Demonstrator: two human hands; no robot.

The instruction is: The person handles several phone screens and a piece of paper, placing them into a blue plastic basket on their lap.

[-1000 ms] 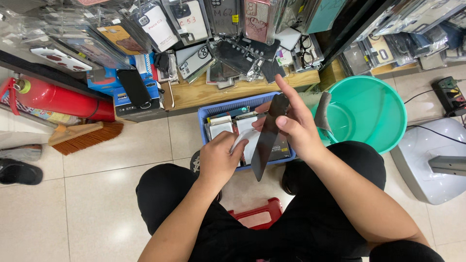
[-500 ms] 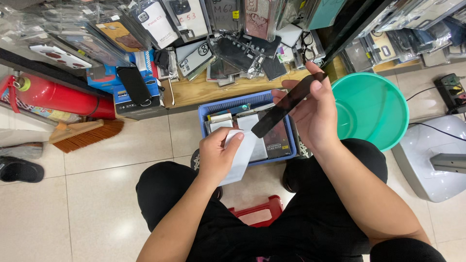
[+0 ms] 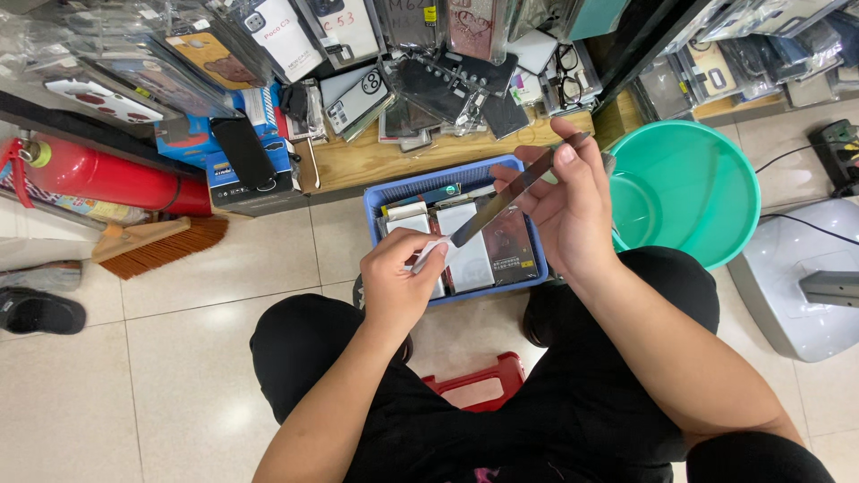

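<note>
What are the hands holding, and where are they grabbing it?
Both hands hold one flat, dark phone case packet seen edge-on. The right hand pinches its upper end; the left hand grips its lower white end, above the blue basket.

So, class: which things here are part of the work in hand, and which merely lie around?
In hand:
left hand pinching a white tab
right hand holding a dark flat panel
blue basket of packets

Lying about:
green basin
red fire extinguisher
hand broom
black shoe
</note>
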